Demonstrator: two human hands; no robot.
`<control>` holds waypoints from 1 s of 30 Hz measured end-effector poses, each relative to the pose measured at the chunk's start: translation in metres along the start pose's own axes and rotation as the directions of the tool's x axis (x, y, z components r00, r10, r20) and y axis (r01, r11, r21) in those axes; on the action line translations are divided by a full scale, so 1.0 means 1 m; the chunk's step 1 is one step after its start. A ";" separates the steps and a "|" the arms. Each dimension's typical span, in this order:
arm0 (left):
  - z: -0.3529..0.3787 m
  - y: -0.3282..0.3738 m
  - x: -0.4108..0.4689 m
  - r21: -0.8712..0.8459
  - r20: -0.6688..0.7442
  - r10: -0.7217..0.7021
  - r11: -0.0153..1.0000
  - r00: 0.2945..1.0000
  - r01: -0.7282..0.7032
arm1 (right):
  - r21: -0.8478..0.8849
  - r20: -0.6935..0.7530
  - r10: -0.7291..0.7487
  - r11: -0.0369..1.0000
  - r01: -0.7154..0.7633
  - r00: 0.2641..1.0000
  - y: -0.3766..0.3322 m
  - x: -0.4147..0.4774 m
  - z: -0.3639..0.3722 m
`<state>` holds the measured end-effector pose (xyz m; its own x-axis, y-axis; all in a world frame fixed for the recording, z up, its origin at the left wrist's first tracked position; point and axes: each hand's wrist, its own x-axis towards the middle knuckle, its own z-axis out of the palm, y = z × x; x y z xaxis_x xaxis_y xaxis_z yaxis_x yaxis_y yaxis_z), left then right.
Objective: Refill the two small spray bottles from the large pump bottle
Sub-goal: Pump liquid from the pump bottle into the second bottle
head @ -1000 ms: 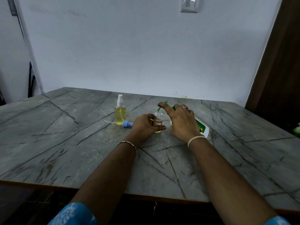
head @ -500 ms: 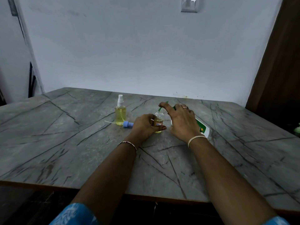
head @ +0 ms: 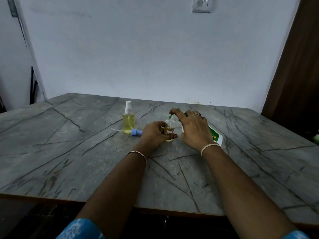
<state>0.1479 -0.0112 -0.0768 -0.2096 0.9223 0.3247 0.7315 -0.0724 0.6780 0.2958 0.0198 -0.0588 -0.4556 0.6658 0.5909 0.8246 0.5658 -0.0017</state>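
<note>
Nothing much had moved since the earlier frames: both hands kept their places at the middle of the table, with only the slightest shift of the view.

Item, wall (head: 155,57): plain, pale, with a switch plate (head: 201,5) at the top edge.

Item, table (head: 69,152): grey stone-patterned top with dark veins, carrying everything listed below.

Item, large pump bottle (head: 215,138): white with a green label, leaning over to the right behind the right hand, its lower end towards the table; its upper part was hidden by the hand.

Item, right hand (head: 193,130): fingers curled over the pump end of the large bottle and holding it, forefinger stretched out along the green spout (head: 171,116) (a ring showed on one finger, a pale band on the wrist).

Item, left hand (head: 153,135): resting on the table, thumb and fingers wrapped round the lower half of the open spray bottle, steadying it upright.

Item, capped spray bottle (head: 128,121): upright, white sprayer fitted, nearly full of yellow liquid, standing apart to the left of the hands.

Item, open spray bottle (head: 169,131): upright, uncapped, orange-bordered label facing the camera, yellow liquid inside, its mouth just under the spout tip.

Item, blue spray head (head: 135,132): lying on its side with its thin tube, between the capped bottle and the left hand.
</note>
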 end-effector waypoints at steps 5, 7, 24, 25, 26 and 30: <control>0.000 0.000 0.001 0.012 -0.018 -0.008 1.000 1.000 0.008 | -0.035 0.021 -0.015 0.999 0.016 1.000 0.002 -0.003 -0.001; 0.001 0.000 0.001 0.008 -0.019 -0.007 1.000 1.000 0.007 | -0.032 0.029 -0.007 0.999 0.008 1.000 0.002 -0.002 -0.001; 0.001 0.002 -0.002 0.015 -0.023 0.001 1.000 1.000 0.000 | -0.017 0.040 0.002 1.000 -0.001 0.999 0.000 -0.005 -0.004; 0.001 0.002 -0.003 0.003 -0.022 -0.004 1.000 1.000 0.004 | -0.016 0.040 0.001 1.000 0.000 0.999 0.000 -0.006 -0.004; 0.001 0.002 -0.003 -0.008 -0.023 -0.007 1.000 1.000 0.006 | -0.013 0.040 0.001 1.000 -0.001 0.999 -0.001 -0.005 -0.004; 0.000 0.003 -0.004 -0.010 -0.019 -0.011 1.000 1.000 0.010 | -0.024 0.026 0.008 1.000 -0.008 1.000 -0.002 -0.004 -0.003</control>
<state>0.1510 -0.0155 -0.0760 -0.2297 0.9155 0.3302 0.7225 -0.0669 0.6881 0.2974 0.0144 -0.0589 -0.4573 0.6828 0.5698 0.8357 0.5490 0.0128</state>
